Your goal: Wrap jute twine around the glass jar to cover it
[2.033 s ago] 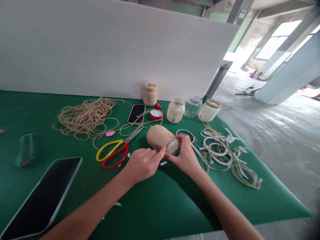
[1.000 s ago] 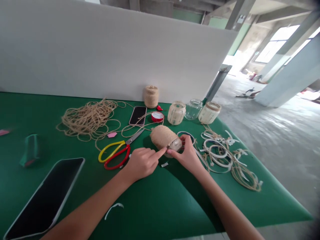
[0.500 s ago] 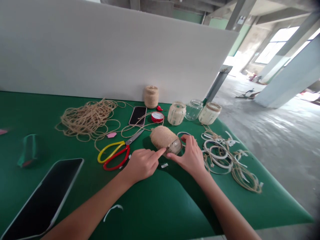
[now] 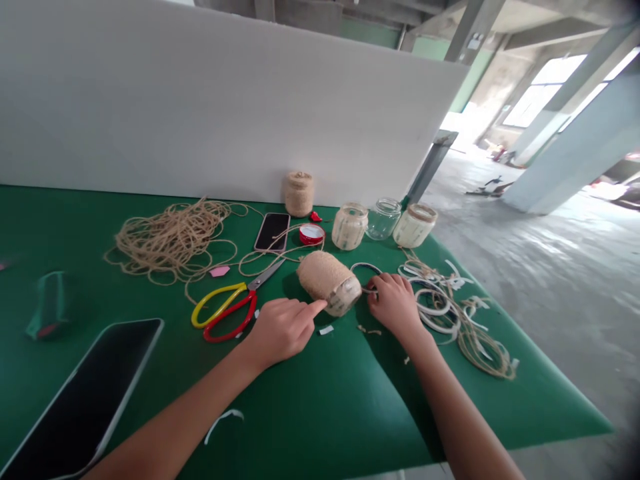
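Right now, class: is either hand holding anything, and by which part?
Neither hand clearly grips anything. The twine-wrapped jar lies on its side by the left hand, forefinger at it; the right hand touches a thin ring, hold unclear.

No readable text, labels, brands or numbers.

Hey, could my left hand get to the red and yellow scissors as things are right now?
Probably yes. The left hand rests just right of the scissors, and nothing stands between them. The twine-wrapped jar lies on the hand's other side, so it shouldn't block the way.
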Demonstrator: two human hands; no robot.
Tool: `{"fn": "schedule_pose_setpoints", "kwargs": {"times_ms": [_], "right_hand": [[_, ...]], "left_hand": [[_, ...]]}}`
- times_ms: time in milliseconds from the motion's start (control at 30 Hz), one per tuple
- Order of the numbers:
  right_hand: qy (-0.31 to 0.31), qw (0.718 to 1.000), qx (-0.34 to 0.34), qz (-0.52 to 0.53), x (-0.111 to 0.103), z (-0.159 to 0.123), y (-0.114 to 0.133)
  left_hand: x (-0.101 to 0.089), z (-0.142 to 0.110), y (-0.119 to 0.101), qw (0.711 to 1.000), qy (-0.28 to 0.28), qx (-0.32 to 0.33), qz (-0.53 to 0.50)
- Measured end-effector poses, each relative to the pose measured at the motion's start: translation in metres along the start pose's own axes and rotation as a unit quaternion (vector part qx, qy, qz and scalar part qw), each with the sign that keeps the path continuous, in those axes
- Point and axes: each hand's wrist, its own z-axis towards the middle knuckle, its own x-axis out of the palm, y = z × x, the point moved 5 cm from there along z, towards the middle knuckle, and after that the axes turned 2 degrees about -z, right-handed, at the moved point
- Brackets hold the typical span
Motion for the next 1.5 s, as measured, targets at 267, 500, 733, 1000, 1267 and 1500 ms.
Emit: {"fn": "schedule_pose_setpoints", "kwargs": {"times_ms": [267,500,733,1000,1267,1500], "right_hand": [[-0.112,0.984,0.087,0.109,-0.025,0.007,-0.006],[-0.160,0.943,0.075,0.283,-0.040,-0.003,0.013],[-0.204,0.931,-0.177,0.246,-0.055,-0.019,0.063],[-0.157,0.906,-0.291,0.264,-0.053,-0.034,0.095],[-0.141,0.890,-0.291,0.321,-0.051,-0.037,0.093],[-0.123,0.895,-0.301,0.307,-0.054,-0.040,0.098]], "left_hand": [[0.001,-0.001,0.001,1.000,0.002,0.000,-0.007],[0.000,-0.001,0.000,1.000,-0.009,0.004,-0.011],[-0.017,0.002,0.004,0.988,-0.081,-0.059,-0.119],[-0.029,0.002,-0.006,0.989,-0.142,0.039,-0.014],[-0.031,0.002,-0.008,0.986,-0.160,0.027,-0.030],[-0.038,0.000,-0.009,0.981,-0.186,0.047,-0.023]]}}
